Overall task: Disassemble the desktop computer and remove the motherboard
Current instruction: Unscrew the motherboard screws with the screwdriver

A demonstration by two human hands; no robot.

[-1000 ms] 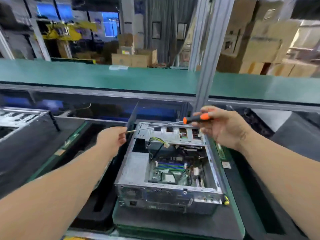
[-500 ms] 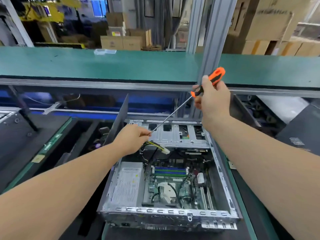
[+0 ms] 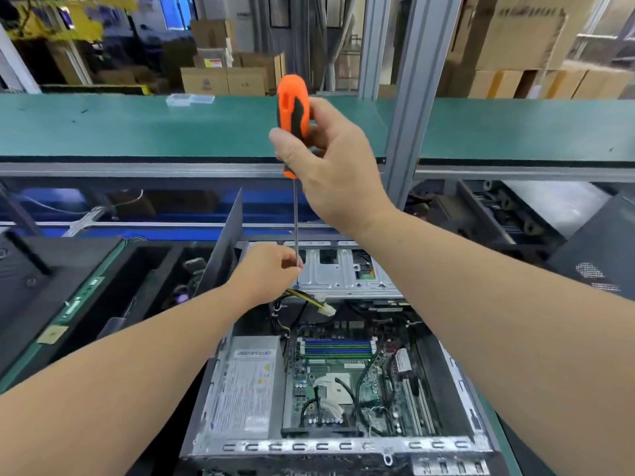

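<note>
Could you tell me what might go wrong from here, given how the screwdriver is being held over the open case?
1. The screwdriver stands upright, with the left hand pinching the shaft low down; a slip could jab those fingers.
2. The tip comes down near the yellow and black cable bundle, so it might nick a wire.
3. The motherboard lies exposed below; a loosened screw could drop onto it.

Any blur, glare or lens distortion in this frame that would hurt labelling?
Head view: the screwdriver, both hands and the motherboard read sharp; the background cartons top left are smeared by motion blur; wide-angle distortion bows the green shelf and stretches the forearms; lighting is even and diffuse, with only mild sheen on the metal chassis.
</note>
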